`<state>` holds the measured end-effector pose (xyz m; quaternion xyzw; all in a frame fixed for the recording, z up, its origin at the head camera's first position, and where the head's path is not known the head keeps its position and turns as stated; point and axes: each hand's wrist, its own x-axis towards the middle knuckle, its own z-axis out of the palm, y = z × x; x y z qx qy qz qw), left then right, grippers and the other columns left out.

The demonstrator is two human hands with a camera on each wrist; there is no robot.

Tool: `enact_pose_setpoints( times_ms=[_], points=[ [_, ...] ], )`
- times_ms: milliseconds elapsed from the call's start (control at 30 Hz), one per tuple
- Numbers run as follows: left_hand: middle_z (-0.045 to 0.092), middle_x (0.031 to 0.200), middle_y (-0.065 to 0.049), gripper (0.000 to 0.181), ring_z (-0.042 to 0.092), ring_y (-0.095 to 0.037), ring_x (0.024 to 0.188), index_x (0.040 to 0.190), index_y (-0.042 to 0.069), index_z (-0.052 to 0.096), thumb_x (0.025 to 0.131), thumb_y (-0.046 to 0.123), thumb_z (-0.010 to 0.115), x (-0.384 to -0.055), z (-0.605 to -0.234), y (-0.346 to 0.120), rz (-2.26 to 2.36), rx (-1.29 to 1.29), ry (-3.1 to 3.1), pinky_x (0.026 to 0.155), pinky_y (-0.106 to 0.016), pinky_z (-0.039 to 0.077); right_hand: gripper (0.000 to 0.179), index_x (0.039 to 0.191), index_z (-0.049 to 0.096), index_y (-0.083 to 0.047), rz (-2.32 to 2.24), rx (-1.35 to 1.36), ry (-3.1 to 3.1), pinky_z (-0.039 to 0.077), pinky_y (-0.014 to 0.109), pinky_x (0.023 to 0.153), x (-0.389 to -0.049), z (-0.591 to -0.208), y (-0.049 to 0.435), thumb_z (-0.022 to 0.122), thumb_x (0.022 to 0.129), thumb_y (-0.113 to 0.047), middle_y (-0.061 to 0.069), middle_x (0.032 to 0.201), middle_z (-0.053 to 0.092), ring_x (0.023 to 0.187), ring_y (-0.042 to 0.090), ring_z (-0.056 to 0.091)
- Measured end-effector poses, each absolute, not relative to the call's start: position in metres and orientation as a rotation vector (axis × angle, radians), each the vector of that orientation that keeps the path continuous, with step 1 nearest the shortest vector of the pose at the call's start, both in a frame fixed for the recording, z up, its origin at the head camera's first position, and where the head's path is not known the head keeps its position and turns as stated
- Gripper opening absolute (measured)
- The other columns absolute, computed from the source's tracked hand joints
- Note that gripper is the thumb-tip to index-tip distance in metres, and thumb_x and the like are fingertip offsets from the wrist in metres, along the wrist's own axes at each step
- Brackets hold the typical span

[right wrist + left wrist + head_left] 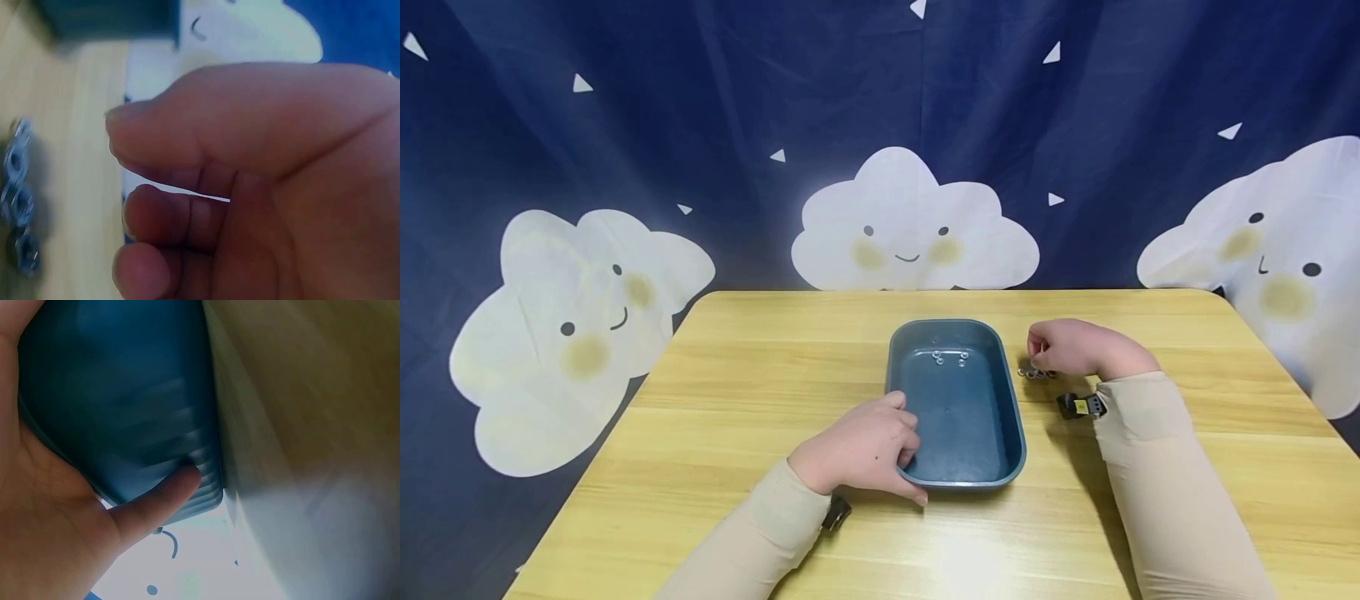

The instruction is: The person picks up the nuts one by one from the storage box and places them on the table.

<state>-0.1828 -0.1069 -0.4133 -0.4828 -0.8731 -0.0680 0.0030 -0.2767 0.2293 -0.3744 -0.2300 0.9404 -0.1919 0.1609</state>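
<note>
Small silvery ring-shaped metal pieces [1037,374], on the pale wood-grain table [737,417], beside the right rim of a dark-blue rounded rectangular tray [955,484].
Judged light, stiff, slippery; best taken singly by outer edges. Similar pieces [964,356] are contained towards the tray's far edge. Its near-left corner is gripped by the left hand [868,442]; the right hand [1078,348] is curled near the loose pieces, any pinched piece being hidden.

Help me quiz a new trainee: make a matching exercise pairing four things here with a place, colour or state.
1. Left hand
2. Right hand
3. Tray
4. Table

A. Fingers near loose metal rings
B. Yellowish, wood-patterned
C. Gripping the tray's near-left corner
D. Dark blue, a few small rings inside

Pairs: 1-C, 2-A, 3-D, 4-B
</note>
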Motion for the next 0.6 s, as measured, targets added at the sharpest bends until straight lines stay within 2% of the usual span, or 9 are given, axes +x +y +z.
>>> enact_pose_setpoints(
  times_ms=[333, 600],
  points=[
    [0.037, 0.063, 0.016, 0.058, 0.031, -0.012, 0.072, 0.054, 0.027, 0.046, 0.066, 0.071, 0.081, -0.183, -0.412, -0.108, -0.211, -1.516, -2.729, 0.069, -0.024, 0.028, 0.01, 0.08, 0.058, -0.016, -0.536, -0.728, 2.715, 0.04, 0.035, 0.063, -0.264, -0.357, 0.202, 0.06, 0.088, -0.011, -0.003, 0.071, 0.053, 0.066, 0.016, 0.051],
    [0.038, 0.063, 0.016, 0.057, 0.031, -0.012, 0.072, 0.054, 0.027, 0.046, 0.065, 0.071, 0.082, -0.183, -0.413, -0.107, -0.214, -1.516, -2.734, 0.068, -0.024, 0.028, 0.014, 0.081, 0.057, -0.016, -0.511, -0.764, 2.724, 0.039, 0.034, 0.061, -0.261, -0.36, 0.193, 0.062, 0.094, -0.016, -0.002, 0.068, 0.05, 0.065, 0.016, 0.049]
  ],
)
